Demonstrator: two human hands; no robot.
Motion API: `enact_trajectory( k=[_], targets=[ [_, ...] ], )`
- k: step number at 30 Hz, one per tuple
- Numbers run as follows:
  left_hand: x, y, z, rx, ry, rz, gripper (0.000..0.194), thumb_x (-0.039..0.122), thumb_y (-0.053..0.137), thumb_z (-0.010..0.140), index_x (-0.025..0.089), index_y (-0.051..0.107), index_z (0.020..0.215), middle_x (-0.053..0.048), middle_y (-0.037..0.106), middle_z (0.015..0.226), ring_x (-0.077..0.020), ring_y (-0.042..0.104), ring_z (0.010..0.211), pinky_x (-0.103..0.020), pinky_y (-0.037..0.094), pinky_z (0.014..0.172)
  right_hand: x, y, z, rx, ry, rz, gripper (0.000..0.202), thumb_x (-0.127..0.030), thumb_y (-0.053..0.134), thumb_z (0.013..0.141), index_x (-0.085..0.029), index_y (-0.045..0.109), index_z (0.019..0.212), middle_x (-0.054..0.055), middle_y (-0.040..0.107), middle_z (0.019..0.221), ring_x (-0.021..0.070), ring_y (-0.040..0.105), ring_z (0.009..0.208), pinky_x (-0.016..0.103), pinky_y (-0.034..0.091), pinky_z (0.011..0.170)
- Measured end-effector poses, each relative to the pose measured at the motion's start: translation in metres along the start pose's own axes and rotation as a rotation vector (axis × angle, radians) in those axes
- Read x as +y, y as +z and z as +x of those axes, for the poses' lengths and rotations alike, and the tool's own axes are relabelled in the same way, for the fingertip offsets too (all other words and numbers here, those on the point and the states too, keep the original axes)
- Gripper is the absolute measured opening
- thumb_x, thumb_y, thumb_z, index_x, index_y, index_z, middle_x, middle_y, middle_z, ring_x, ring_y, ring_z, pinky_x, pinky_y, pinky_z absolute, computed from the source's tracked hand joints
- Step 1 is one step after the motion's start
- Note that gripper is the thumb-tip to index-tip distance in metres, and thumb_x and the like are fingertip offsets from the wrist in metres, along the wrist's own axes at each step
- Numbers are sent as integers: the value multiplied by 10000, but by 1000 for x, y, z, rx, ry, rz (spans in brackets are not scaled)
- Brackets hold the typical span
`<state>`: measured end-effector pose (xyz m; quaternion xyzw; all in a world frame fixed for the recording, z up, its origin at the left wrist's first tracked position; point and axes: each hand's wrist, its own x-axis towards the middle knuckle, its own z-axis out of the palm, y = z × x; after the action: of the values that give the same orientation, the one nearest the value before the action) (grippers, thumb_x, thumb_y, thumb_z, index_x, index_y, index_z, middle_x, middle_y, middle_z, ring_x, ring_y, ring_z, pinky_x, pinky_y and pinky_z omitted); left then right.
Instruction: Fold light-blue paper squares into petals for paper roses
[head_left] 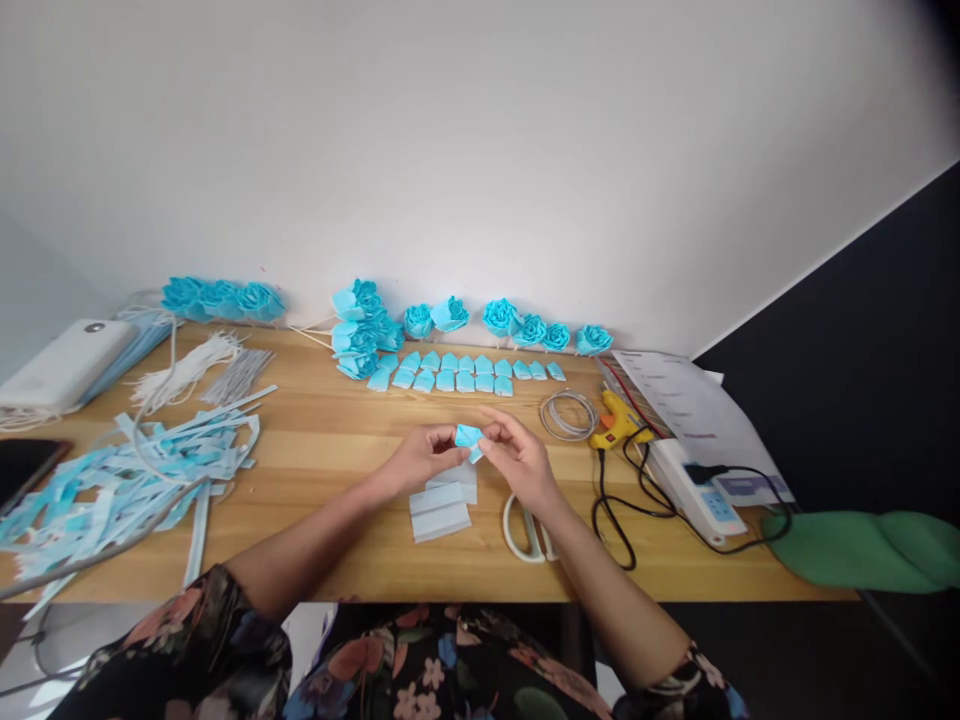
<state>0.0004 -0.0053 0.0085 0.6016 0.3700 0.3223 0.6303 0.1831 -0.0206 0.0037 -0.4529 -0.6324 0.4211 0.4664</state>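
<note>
Above the middle of the wooden table, a small folded blue piece [469, 437] is held between both hands. My left hand [426, 458] pinches its left side, and my right hand [519, 455] has thumb and fingers on its right side. Just below lie pale blue rectangular pieces [439, 512], partly overlapping. White-handled scissors [523, 530] rest under my right wrist, their blades hidden. Behind the hands, folded blue petals [465, 381] are laid out in two rows. Blue flowers [501, 317] stand along the wall behind them.
Blue strips [150, 480] are heaped at the left, near white and grey stems [238, 376], a white device [67, 365] and a phone [30, 470]. At right are a wire coil [568, 415], yellow glue gun [616, 420], black cables, power strip [694, 495] and papers [697, 420].
</note>
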Motion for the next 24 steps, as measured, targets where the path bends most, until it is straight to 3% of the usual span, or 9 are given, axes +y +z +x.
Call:
enact_trajectory(
  k=[9, 12, 16, 20, 24],
  targets=[
    [1, -2, 1, 37, -40, 55, 309, 441, 629, 731, 145, 542, 726, 37, 465, 622, -84, 408, 568, -216, 303, 538, -3, -6, 2, -1, -68, -148, 380, -263, 571, 841, -243, 573, 1221, -11, 663, 814, 132, 621, 779, 285, 483, 812],
    [-4, -4, 4, 78, -63, 50, 325, 453, 646, 700, 150, 528, 701, 44, 459, 587, -79, 388, 534, -215, 295, 521, -8, -23, 5, 144, -73, -153, 372, -291, 536, 865, -248, 564, 1233, 13, 692, 872, 152, 640, 835, 302, 497, 812],
    [-6, -7, 6, 148, -49, 57, 327, 455, 638, 707, 158, 511, 650, 34, 489, 572, -86, 411, 527, -225, 328, 528, -7, -52, -2, 320, -7, -203, 340, -346, 521, 867, -235, 610, 1175, 48, 706, 892, 175, 658, 779, 305, 528, 699],
    [-5, -7, 5, 164, -23, 54, 319, 446, 638, 719, 155, 527, 649, 23, 522, 589, -87, 432, 530, -227, 345, 528, 4, -64, -22, 276, 63, -419, 237, -314, 549, 841, -222, 686, 1010, 40, 722, 868, 180, 660, 746, 306, 513, 705],
    [-6, -7, 6, 175, -8, 53, 310, 438, 639, 726, 154, 538, 652, 23, 522, 585, -89, 441, 529, -225, 346, 521, 14, -53, -38, 181, 69, -626, 161, -260, 538, 842, -232, 687, 896, 20, 718, 873, 172, 649, 767, 283, 475, 710]
  ],
)
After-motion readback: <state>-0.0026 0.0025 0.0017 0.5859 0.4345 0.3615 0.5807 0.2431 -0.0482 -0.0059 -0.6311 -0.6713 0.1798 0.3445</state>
